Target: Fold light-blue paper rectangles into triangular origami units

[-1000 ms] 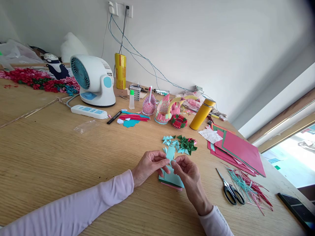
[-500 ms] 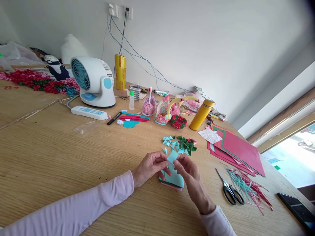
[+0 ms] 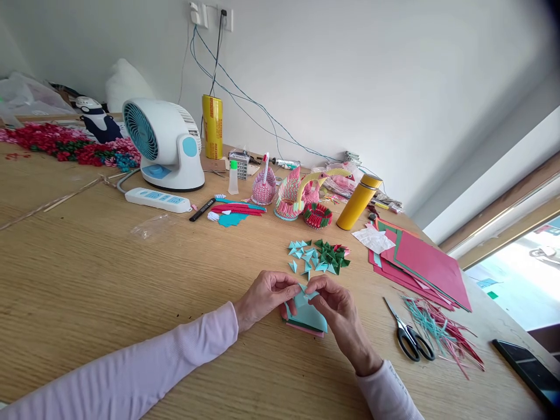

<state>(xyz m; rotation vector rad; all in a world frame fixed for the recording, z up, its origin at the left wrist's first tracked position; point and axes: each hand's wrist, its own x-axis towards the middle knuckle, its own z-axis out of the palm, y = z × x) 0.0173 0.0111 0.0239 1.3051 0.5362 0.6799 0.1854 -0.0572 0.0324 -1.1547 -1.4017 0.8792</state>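
My left hand (image 3: 265,297) and my right hand (image 3: 336,306) meet over a small stack of paper rectangles (image 3: 308,321) on the wooden table (image 3: 109,274). Between the fingertips of both hands is a small light blue paper piece (image 3: 305,291), folded down into a low pointed shape. The stack under it shows blue on top with green and pink edges below. Just beyond my fingers lies a pile of folded blue and green paper triangles (image 3: 319,256).
Black-handled scissors (image 3: 406,335) and paper strips (image 3: 441,335) lie to the right, with red and green sheets (image 3: 420,265) behind. Farther back stand paper swans (image 3: 293,195), a yellow flask (image 3: 359,201), a fan (image 3: 161,146), a power strip (image 3: 157,199) and a phone (image 3: 525,370).
The blue piece stood up as a tall strip between my fingers; it is now folded down short and low over the stack. Both hands stayed in place.
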